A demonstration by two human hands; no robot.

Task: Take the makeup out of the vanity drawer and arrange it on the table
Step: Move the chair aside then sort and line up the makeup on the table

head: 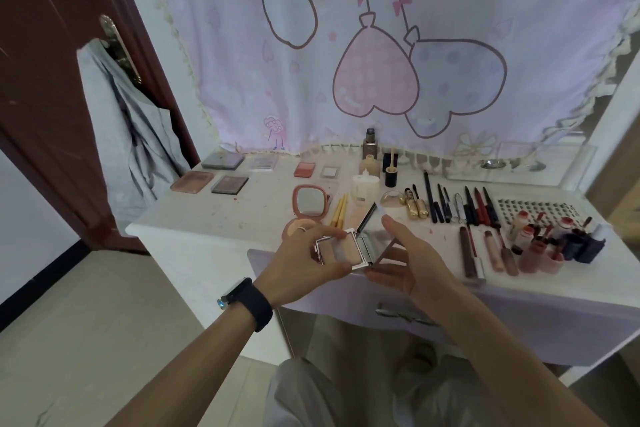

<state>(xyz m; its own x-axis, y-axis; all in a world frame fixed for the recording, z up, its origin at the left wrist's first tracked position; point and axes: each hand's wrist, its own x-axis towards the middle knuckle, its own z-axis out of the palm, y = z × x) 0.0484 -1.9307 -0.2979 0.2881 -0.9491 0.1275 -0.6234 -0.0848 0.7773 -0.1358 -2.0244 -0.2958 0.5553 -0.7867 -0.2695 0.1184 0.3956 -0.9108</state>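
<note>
Two hands meet over one open powder compact [341,250], which is held in the air above the front edge of the table [214,215], just over the drawer [519,319].

The left hand [304,263] grips the compact's tray. Its thumb is curled along the near edge and its fingers [329,231] are bent over the far edge, with a ring on one of them. A dark watch [247,302] sits on that wrist.

The right hand [410,267] is mostly spread. Its forefinger lies straight up the back of the raised mirror lid [375,234], and its thumb reaches toward the compact's near right corner. Whether the remaining fingers touch the lid cannot be told.

Just beyond the left fingertips a round pink mirror case [310,203] stands open on the table, with yellow-handled brushes [339,208] beside it. Farther past it, toward the cloth [381,45] hanging at the back, flat eyeshadow palettes [211,173] lie in two short rows.

Beyond the right forefinger are gold tubes [415,206] and a line of dark pencils [460,204] laid side by side. To the right of that hand is a cluster of lip glosses and small bottles [547,246].
</note>
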